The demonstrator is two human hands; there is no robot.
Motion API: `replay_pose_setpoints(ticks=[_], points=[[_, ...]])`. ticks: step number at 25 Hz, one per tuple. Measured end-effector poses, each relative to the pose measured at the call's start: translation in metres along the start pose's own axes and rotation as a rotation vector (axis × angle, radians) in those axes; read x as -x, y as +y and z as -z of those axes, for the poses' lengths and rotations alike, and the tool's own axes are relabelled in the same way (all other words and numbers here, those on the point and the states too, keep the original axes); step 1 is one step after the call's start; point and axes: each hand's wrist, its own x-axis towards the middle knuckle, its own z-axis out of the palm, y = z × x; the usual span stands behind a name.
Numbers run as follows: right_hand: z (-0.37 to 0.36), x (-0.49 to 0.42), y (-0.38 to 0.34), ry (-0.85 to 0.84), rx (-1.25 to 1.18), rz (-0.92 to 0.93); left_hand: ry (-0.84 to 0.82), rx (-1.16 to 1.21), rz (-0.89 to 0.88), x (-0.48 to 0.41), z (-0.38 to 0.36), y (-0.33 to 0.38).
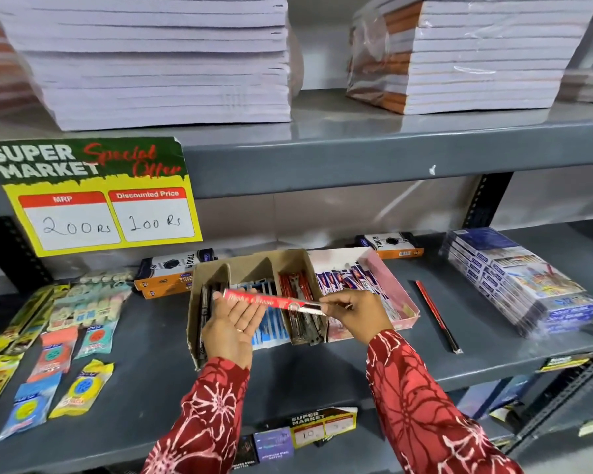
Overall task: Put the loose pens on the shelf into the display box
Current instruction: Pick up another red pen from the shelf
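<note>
holding one red pen (274, 301) level above the cardboard display box (254, 268) on the shelf (391, 357): left hand (235, 325) open, palm up under it, right hand (351, 313) pinching its end. another loose pen (437, 316) lying right of the box.

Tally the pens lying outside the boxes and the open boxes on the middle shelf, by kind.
Red pen, pinched by right hand, resting across left hand: 1
Dark pen loose on the shelf: 1
Brown cardboard box: 1
Pink box: 1
Total: 4
</note>
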Motion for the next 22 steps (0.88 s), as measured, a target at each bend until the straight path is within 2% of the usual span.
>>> replay_pose_setpoints(ticks=[3,5,7,9,11,15,17,19,22], points=[[-0.005,-0.004,-0.001,0.187,-0.093,-0.132,-0.138,-0.292,-0.068,0.007,0.008,-0.015],[-0.012,-0.005,-0.001,0.244,-0.042,-0.148,-0.287,-0.713,-0.200,0.014,0.022,-0.033],[-0.016,-0.003,-0.006,0.231,0.012,-0.129,-0.482,-1.209,-0.312,0.019,0.038,-0.047],[-0.015,0.000,-0.010,0.190,0.043,-0.140,-0.583,-1.513,-0.355,0.021,0.048,-0.054],[-0.002,0.003,-0.007,0.287,0.067,-0.200,-0.671,-1.590,-0.409,0.023,0.052,-0.058],[0.030,0.011,0.044,0.692,0.341,-0.380,-0.833,-1.685,-0.493,0.022,0.052,-0.063],[0.036,0.021,0.067,0.710,0.487,-0.523,-0.879,-1.740,-0.521,0.021,0.052,-0.065],[0.036,0.028,0.078,0.698,0.523,-0.579,-0.900,-1.782,-0.561,0.020,0.051,-0.066],[0.041,0.030,0.085,0.654,0.547,-0.653,-0.939,-1.852,-0.491,0.020,0.047,-0.064]])
